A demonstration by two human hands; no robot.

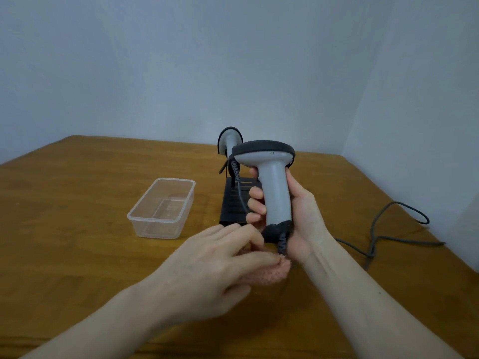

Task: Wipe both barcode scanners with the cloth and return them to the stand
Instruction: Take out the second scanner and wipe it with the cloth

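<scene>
Forearms reach in from the bottom edge over the brown wooden table (77, 229). Nearest, the left hand (220, 263) lies palm down with its fingers curled over a small pink fuzzy cloth (272, 270), which shows under the fingertips; the cloth sits just below the butt of the scanner handle, near the point where the cord leaves it. Whether the cloth touches the handle cannot be told.

Just beyond, the right hand (293, 211) grips the grey handle of a grey barcode scanner with a black-rimmed head (272, 177), fingers wrapped round the left side of the handle and the palm on the right. The scanner is held upright above the table, head on top. Its dark grey cable (388, 237) trails off to the right across the tabletop in loose loops.

To the left stands a clear rectangular plastic container (163, 208), apart from the hands. Behind the held scanner is a black stand (233, 203), and on it sits a second grey barcode scanner (230, 138), its coiled cord hanging down. Farther back is a pale wall (233, 60).
</scene>
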